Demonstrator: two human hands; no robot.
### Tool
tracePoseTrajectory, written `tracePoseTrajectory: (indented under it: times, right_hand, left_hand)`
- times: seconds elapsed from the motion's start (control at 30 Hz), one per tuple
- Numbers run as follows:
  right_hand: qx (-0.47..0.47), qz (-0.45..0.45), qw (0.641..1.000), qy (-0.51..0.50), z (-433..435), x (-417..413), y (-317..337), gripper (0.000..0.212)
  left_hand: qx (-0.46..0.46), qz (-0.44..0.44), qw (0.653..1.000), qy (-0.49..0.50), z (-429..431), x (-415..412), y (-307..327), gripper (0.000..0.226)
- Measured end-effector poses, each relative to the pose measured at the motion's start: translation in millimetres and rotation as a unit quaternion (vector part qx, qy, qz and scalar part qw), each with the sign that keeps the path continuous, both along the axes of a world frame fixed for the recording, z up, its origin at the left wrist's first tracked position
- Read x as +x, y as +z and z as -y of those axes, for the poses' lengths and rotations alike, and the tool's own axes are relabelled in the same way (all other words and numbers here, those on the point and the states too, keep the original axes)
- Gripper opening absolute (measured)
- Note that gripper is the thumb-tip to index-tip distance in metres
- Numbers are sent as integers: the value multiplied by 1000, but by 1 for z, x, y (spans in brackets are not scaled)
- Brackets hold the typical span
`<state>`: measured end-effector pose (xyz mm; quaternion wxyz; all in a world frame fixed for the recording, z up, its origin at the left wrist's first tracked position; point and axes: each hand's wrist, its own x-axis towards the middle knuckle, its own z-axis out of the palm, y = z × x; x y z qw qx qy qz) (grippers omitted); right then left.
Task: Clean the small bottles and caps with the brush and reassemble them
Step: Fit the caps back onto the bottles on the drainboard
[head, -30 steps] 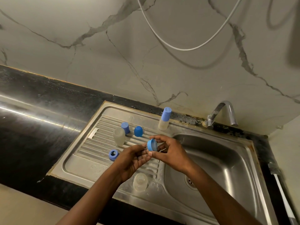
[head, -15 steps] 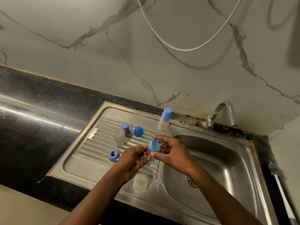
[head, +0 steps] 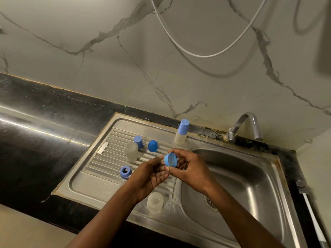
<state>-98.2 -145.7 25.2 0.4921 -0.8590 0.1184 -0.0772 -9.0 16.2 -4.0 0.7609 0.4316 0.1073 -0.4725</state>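
Above the drainboard (head: 107,154), the right hand (head: 192,169) pinches the blue cap (head: 171,159), now tilted mouth-up; the left hand (head: 152,174), grip slack, is off it: likely inspecting inside.

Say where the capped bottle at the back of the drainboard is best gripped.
Grip the capped bottle round its clear body, below the blue cap, coming from the front. It stands upright by the sink's back rim, wall behind, so the rear looks cramped.
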Motion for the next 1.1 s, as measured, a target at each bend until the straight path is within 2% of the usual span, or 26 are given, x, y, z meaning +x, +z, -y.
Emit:
tracePoseTrajectory:
  times: [0.17, 0.37, 0.47, 0.57, 0.87, 1.1]
  right_hand:
    - [-6, 4, 1000, -10, -1, 3, -1, 59]
    - [-21, 15, 1000, -15, -1, 0, 3, 56]
    - [-46, 34, 998, -8, -4, -2, 6, 51]
    - [-73, 45, 996, -9, -7, -4, 5, 56]
    - [-56, 47, 997, -33, -3, 1, 4, 53]
    - [-55, 36, 997, -32, -16, -1, 9, 33]
  left_hand:
    - [1, 20, 1000, 10, 3, -1, -3, 26]
    - [49, 71, 996, 34, 7, 0, -5, 23]
    - [55, 67, 995, 48, 9, 1, -5, 24]
    - [68, 64, 994, 56, 9, 4, -8, 27]
    - [69, 33, 996, 42, 12, 2, -11, 28]
    - [98, 45, 993, 54, 13, 13, -13, 23]
